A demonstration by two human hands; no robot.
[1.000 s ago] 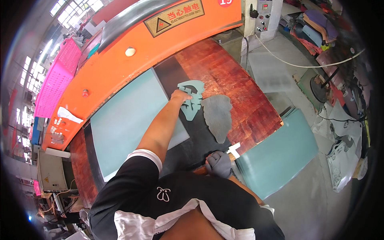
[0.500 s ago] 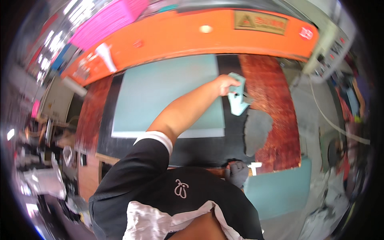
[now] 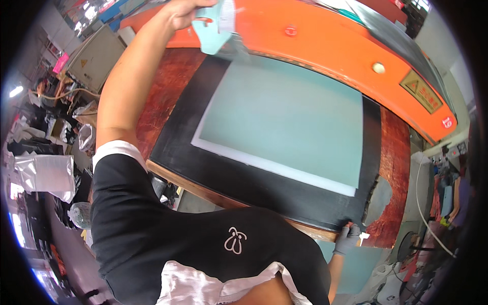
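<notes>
My left hand [image 3: 183,14] is raised at the upper left, closed on a pale green cut piece [image 3: 213,35] with holes and curved edges. A whitish strip and a motion-blurred greyish thing hang beside it. Below lies a large pale green sheet [image 3: 290,117] with a white layer [image 3: 274,170] showing along its near edge, on a black board [image 3: 284,195]. At the board's near right corner my right hand [image 3: 347,240], in a grey glove with bare fingertips, has its fingers curled at the edge. What they hold, if anything, is hidden. A small white piece [image 3: 364,236] is beside it.
An orange machine beam [image 3: 325,48] spans the far side. Red-brown worn boards [image 3: 396,168] flank the black board, with a dark grey rounded piece [image 3: 380,198] at right. A pale green panel [image 3: 363,262] sits below the right edge. Clear bags [image 3: 48,170] stand at left.
My left hand has carried the pale green piece from the right of the sheet to the far left, up by the orange beam. The view has turned left. My right hand stays near the front edge.
</notes>
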